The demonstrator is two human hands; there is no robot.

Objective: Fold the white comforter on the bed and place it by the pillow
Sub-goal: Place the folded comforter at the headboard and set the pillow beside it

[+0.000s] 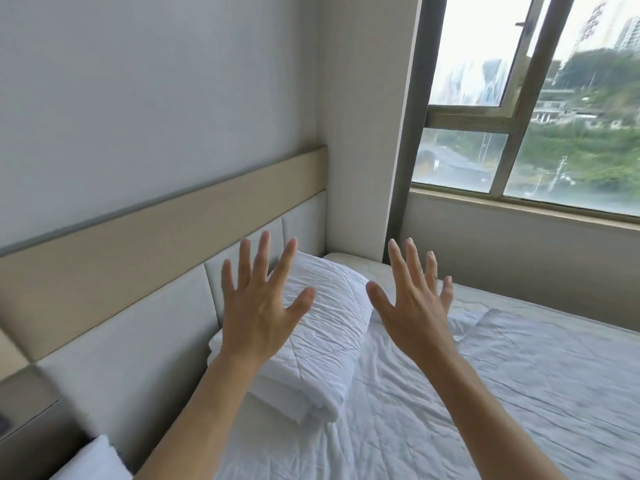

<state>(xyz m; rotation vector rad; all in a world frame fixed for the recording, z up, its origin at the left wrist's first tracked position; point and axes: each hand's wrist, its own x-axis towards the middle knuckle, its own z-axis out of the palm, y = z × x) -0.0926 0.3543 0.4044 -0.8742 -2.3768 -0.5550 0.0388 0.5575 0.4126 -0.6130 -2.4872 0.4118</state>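
Left hand (258, 306), right hand (414, 306) raised, seemingly empty, splayed.

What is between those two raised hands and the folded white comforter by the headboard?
Nothing visible. The left hand and right hand are spread open in the air in front of the folded comforter, holding nothing. It lies against the headboard, with only bare sheet around it.

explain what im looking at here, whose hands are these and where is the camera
There is no machine here. A person wears a camera on their head, so this single picture looks forward and down at their own two bare hands. The left hand and right hand are raised with fingers spread, holding nothing. Below them a folded white comforter lies on the bed against the padded headboard. A corner of a pillow shows at the bottom left. A window is on the right.
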